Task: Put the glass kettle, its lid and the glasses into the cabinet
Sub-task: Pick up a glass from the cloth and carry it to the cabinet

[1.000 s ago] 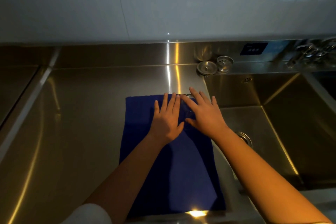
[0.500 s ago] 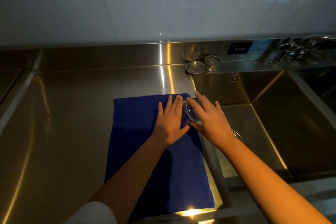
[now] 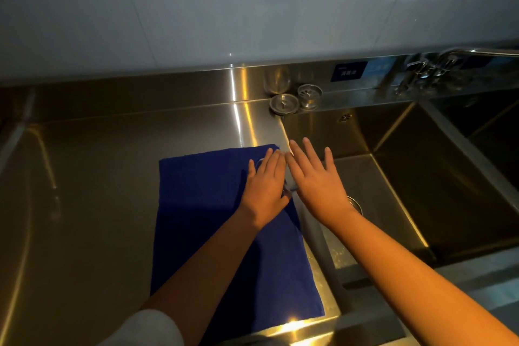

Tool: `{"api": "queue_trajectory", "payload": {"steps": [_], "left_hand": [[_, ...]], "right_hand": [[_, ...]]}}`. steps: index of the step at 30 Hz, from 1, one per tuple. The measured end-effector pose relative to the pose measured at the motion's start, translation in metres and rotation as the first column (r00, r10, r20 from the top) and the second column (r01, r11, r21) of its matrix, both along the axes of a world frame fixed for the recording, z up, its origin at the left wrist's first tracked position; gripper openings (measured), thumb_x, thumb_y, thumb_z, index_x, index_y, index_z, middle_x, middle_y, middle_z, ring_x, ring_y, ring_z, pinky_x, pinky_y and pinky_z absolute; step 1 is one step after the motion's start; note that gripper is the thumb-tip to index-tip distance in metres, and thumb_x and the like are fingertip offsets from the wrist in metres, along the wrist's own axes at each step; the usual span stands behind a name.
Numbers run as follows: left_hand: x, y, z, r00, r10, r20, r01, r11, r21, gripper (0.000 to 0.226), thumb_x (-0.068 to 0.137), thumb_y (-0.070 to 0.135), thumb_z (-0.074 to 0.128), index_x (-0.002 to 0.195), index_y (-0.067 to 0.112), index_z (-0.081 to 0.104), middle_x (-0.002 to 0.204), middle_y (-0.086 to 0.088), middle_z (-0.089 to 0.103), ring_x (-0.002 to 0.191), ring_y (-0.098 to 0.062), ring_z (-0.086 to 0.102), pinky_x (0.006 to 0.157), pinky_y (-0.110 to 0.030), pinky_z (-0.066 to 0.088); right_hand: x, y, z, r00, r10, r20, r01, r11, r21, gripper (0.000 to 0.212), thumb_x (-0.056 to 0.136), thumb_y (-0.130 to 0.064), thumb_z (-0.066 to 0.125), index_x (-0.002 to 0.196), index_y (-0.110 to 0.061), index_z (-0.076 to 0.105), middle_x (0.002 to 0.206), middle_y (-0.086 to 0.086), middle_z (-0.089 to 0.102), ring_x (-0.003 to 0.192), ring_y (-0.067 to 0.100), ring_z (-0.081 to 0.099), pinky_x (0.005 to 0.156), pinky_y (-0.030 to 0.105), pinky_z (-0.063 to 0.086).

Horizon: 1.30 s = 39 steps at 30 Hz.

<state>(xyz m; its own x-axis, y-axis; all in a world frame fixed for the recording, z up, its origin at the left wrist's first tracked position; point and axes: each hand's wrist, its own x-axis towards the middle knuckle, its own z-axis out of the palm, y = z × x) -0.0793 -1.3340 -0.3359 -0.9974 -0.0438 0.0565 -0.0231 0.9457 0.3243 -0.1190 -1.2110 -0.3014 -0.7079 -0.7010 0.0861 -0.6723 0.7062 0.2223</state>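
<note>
A small clear glass (image 3: 289,187) lies on a dark blue towel (image 3: 202,205) spread on the steel counter, next to the sink's edge. Only a sliver of it shows between my two hands. My left hand (image 3: 265,188) lies flat over it with straight fingers, palm down. My right hand (image 3: 317,182) is at the glass's right side, fingers straight and spread, partly over the sink rim. Whether the right palm touches the glass I cannot tell. No kettle, lid or cabinet is in view.
A deep steel sink (image 3: 393,177) with a drain opens right of the towel. Two metal sink plugs (image 3: 284,103) sit at its back left corner. A faucet (image 3: 438,64) and a blue label (image 3: 349,71) are on the back ledge. Bare steel counter (image 3: 98,177) stretches left.
My hands have closed over the glass, so less of it shows than half a second ago. My right hand has spread its fingers and sits slightly further right, over the sink edge.
</note>
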Motion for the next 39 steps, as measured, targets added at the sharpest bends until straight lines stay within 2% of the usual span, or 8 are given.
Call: {"api": "queue_trajectory", "payload": {"steps": [3,5,8,11,16,26,31,39], "left_hand": [[0.001,0.002,-0.003,0.999,-0.006,-0.046,0.006,1.0,0.016,0.08,0.09,0.033,0.056,0.149,0.012,0.005,0.157,-0.003,0.008,0.144,-0.017,-0.002,0.115,-0.041,-0.002],[0.001,0.002,-0.005,0.998,0.0,-0.07,0.002,1.0,0.028,0.08,0.089,0.03,0.057,0.149,0.012,0.007,0.156,-0.004,0.011,0.144,-0.016,0.001,0.115,-0.039,-0.003],[0.001,0.002,-0.008,0.993,-0.001,-0.114,0.003,1.0,0.019,0.079,0.087,0.027,0.06,0.148,0.011,0.014,0.155,-0.005,0.018,0.144,-0.017,0.008,0.114,-0.038,-0.004],[0.001,-0.001,-0.006,0.986,-0.038,-0.163,0.033,0.999,-0.03,0.078,0.083,0.027,0.064,0.146,0.008,0.022,0.15,-0.008,0.029,0.142,-0.021,0.019,0.112,-0.04,-0.003],[0.009,-0.012,-0.005,0.971,-0.074,-0.229,0.051,0.993,-0.107,0.077,0.07,0.025,0.077,0.134,0.001,0.043,0.134,-0.016,0.05,0.129,-0.03,0.044,0.107,-0.047,0.016],[0.043,-0.067,0.009,0.967,-0.092,-0.238,0.017,0.955,-0.298,0.092,0.064,0.039,0.079,0.138,0.002,0.039,0.139,-0.014,0.046,0.133,-0.029,0.038,0.107,-0.049,0.022],[0.063,-0.094,0.019,0.933,-0.147,-0.328,0.06,0.963,-0.262,0.082,0.048,0.028,0.086,0.119,0.0,0.057,0.112,-0.013,0.062,0.107,-0.027,0.06,0.098,-0.051,0.038],[0.101,-0.142,0.056,0.899,-0.276,-0.34,0.128,0.908,-0.399,0.08,0.04,0.03,0.087,0.108,-0.001,0.061,0.099,-0.016,0.064,0.089,-0.029,0.064,0.091,-0.049,0.045]], "right_hand": [[-0.002,-0.003,0.0,1.0,-0.002,0.012,0.001,0.993,0.116,0.073,0.092,-0.011,0.049,0.148,-0.005,0.003,0.156,0.016,-0.001,0.142,0.036,-0.002,0.112,0.054,0.006],[-0.003,-0.004,-0.001,0.998,-0.042,-0.052,0.048,0.99,0.134,0.072,0.084,-0.014,0.063,0.144,-0.004,0.024,0.15,0.019,0.025,0.139,0.039,0.018,0.11,0.055,0.018],[-0.009,-0.005,-0.008,0.992,-0.052,-0.114,0.063,0.993,0.097,0.068,0.054,-0.017,0.087,0.116,-0.007,0.062,0.113,0.013,0.063,0.114,0.035,0.056,0.095,0.053,0.042],[-0.011,-0.003,-0.007,0.993,-0.023,-0.113,0.027,0.999,0.038,0.07,0.046,-0.014,0.089,0.11,-0.006,0.064,0.105,0.013,0.065,0.108,0.034,0.059,0.093,0.056,0.043],[-0.005,-0.003,-0.011,0.989,0.0,-0.15,-0.011,0.997,-0.074,0.068,0.048,-0.01,0.087,0.111,-0.004,0.063,0.106,0.014,0.065,0.108,0.034,0.06,0.091,0.058,0.042],[0.028,-0.035,-0.006,0.982,0.049,-0.184,-0.092,0.967,-0.236,0.077,0.047,-0.015,0.089,0.116,-0.001,0.057,0.111,0.017,0.064,0.108,0.035,0.06,0.089,0.062,0.042],[0.051,-0.058,-0.01,0.985,0.034,-0.168,-0.091,0.936,-0.34,0.077,0.047,-0.019,0.089,0.113,-0.002,0.055,0.107,0.016,0.065,0.102,0.034,0.063,0.088,0.062,0.04],[0.085,-0.114,-0.013,0.998,-0.001,-0.065,-0.03,0.881,-0.472,0.075,0.047,-0.02,0.089,0.113,-0.001,0.058,0.111,0.016,0.064,0.106,0.034,0.062,0.091,0.06,0.039]]}}
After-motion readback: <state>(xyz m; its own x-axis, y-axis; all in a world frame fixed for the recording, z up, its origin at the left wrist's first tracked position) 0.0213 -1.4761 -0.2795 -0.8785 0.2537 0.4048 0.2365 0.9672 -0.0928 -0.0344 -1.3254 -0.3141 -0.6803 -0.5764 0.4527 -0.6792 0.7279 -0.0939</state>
